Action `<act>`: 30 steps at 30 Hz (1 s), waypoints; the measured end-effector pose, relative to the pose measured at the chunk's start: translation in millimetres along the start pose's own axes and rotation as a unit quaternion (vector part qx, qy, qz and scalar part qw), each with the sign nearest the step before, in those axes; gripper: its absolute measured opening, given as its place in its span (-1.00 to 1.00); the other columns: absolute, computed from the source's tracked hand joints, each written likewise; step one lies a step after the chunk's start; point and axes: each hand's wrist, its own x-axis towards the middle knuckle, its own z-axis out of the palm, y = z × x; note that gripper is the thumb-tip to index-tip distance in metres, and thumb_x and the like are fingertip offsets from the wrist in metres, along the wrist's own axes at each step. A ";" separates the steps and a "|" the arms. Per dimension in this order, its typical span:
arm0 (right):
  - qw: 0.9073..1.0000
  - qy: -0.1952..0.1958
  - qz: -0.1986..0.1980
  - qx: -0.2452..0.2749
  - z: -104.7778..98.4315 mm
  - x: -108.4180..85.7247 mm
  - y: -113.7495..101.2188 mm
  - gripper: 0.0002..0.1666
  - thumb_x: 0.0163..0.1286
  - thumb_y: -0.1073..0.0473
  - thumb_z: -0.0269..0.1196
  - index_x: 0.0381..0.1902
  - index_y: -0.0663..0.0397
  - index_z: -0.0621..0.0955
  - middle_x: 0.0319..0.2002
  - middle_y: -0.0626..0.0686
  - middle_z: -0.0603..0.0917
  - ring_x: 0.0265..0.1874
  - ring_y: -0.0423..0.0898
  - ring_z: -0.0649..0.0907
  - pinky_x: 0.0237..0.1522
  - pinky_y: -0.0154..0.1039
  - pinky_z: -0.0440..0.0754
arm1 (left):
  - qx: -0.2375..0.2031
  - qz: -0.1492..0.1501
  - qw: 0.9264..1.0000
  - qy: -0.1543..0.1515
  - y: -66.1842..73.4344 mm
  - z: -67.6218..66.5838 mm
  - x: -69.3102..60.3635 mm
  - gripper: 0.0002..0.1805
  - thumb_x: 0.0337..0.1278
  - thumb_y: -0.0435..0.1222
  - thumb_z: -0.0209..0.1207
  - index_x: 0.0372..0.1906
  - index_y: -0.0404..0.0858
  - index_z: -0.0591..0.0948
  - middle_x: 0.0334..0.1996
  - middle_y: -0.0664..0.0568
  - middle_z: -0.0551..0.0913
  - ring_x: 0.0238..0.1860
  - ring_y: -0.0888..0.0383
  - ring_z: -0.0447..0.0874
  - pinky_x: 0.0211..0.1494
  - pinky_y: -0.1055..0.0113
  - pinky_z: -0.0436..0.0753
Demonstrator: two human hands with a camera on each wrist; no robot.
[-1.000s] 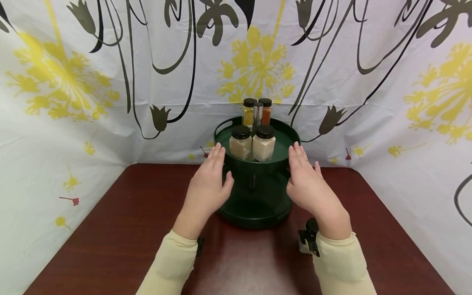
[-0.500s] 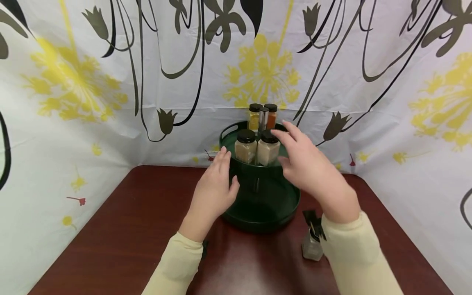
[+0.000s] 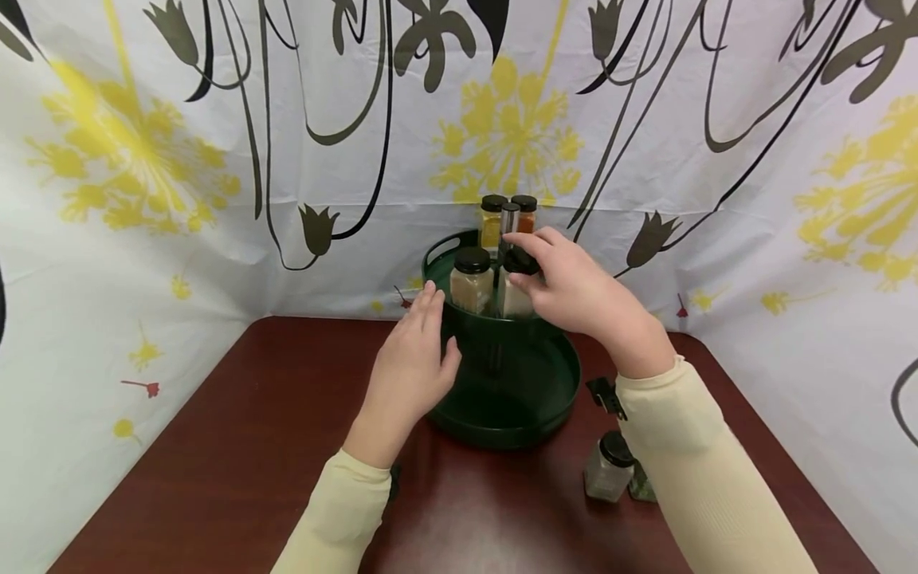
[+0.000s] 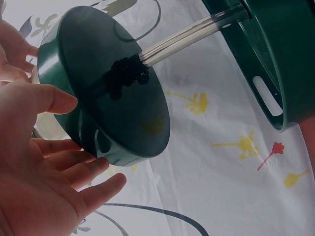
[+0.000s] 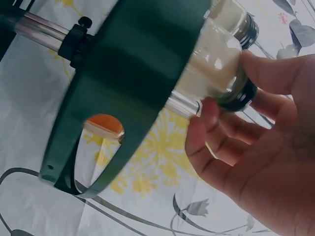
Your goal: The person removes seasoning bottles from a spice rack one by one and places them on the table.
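Jar [image 3: 512, 301] within right hand [image 3: 576, 285] — second jar [image 3: 471, 290], post [image 3: 510, 217] close.

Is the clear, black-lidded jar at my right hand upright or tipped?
Upright: the clear, black-lidded jar stands in the round green upper tray, lid uppermost.

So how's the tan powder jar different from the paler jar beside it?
The clear, black-lidded jar of tan powder has no hand on it, but the clear, black-lidded jar of paler powder has the right hand around its top. The tan jar's lid shows whole in the head view; the paler jar's is partly hidden. Both stand on the round green upper tray.
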 end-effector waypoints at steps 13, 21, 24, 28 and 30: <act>0.984 0.170 -0.038 0.028 -0.9 -16.9 -3.0 -0.44 0.59 0.21 0.27 0.49 0.13 0.54 0.24 0.21 0.57 -0.23 0.05 0.55 -0.17 -0.04 0.51 | 0.008 0.003 1.000 0.006 0.7 0.1 0.5 -0.28 0.43 -0.25 0.31 0.55 -0.44 0.39 0.58 -0.27 0.41 0.52 -0.09 0.53 0.50 0.05 0.59; 0.978 0.198 -0.065 0.028 -2.3 -22.3 -4.9 -0.44 0.58 0.22 0.28 0.48 0.11 0.55 0.21 0.19 0.60 -0.32 -0.02 0.49 -0.26 -0.11 0.44 | 0.015 0.000 1.000 0.004 -0.1 0.2 -0.4 -0.28 0.43 -0.25 0.31 0.56 -0.43 0.38 0.58 -0.27 0.41 0.52 -0.09 0.53 0.48 0.04 0.61; 0.977 0.202 -0.067 0.025 -1.9 -24.0 -5.8 -0.45 0.58 0.23 0.28 0.47 0.13 0.56 0.19 0.19 0.60 -0.31 -0.01 0.50 -0.26 -0.10 0.45 | 0.013 0.004 1.000 0.005 0.0 0.9 -0.6 -0.28 0.43 -0.25 0.30 0.56 -0.44 0.38 0.57 -0.28 0.41 0.53 -0.10 0.53 0.49 0.03 0.60; 0.975 0.207 -0.070 0.026 -1.8 -27.8 -7.5 -0.45 0.57 0.24 0.29 0.47 0.13 0.57 0.19 0.20 0.60 -0.28 0.00 0.51 -0.25 -0.10 0.45 | 0.013 0.008 1.000 0.005 0.6 1.8 0.1 -0.29 0.44 -0.25 0.29 0.56 -0.44 0.38 0.57 -0.29 0.41 0.52 -0.11 0.53 0.50 0.03 0.60; 0.974 0.211 -0.073 0.030 -2.1 -29.6 -8.4 -0.45 0.57 0.25 0.29 0.47 0.13 0.57 0.20 0.19 0.60 -0.25 0.00 0.51 -0.24 -0.09 0.45 | 0.014 0.009 1.000 0.007 0.8 1.8 0.6 -0.29 0.44 -0.25 0.28 0.56 -0.44 0.38 0.57 -0.29 0.41 0.52 -0.11 0.53 0.50 0.04 0.60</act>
